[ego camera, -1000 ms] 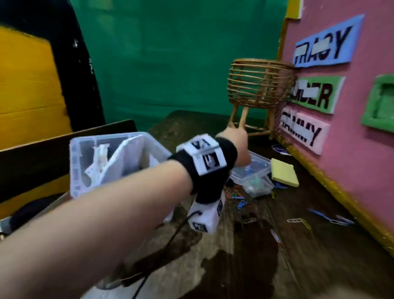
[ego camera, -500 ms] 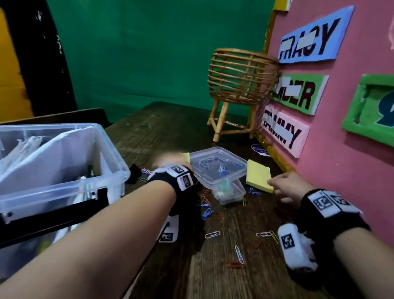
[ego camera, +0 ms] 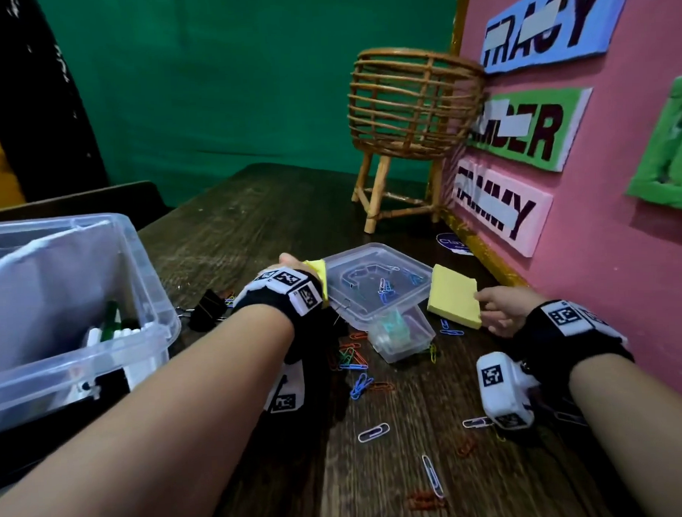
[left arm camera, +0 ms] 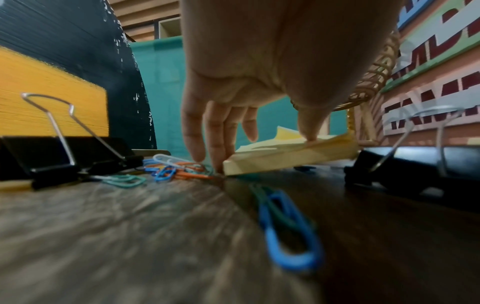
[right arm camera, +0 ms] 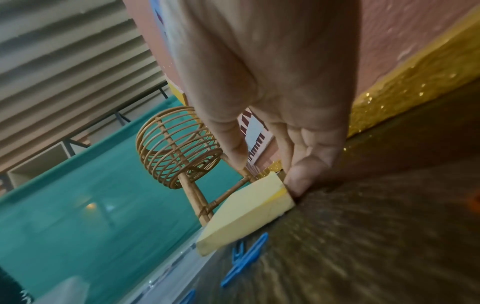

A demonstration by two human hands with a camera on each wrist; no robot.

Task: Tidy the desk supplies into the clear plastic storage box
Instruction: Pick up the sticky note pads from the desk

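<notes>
Fingertips of my left hand [left arm camera: 259, 67] pinch one yellow sticky-note pad [left arm camera: 288, 153] left of the small clear container [ego camera: 376, 286], while my right hand [ego camera: 504, 310] clamps another pad [ego camera: 452, 302] on its right.

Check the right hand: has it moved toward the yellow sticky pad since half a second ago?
Yes. The right hand has closed the gap leftward, away from the pink board, and now pinches the corner of the yellow sticky pad.

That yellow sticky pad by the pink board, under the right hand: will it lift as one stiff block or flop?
Probably lifts as one block: the yellow sticky pad looks thick and square-edged. The right hand pinches one corner only, so it may sag or fan slightly. Likely light.
</notes>
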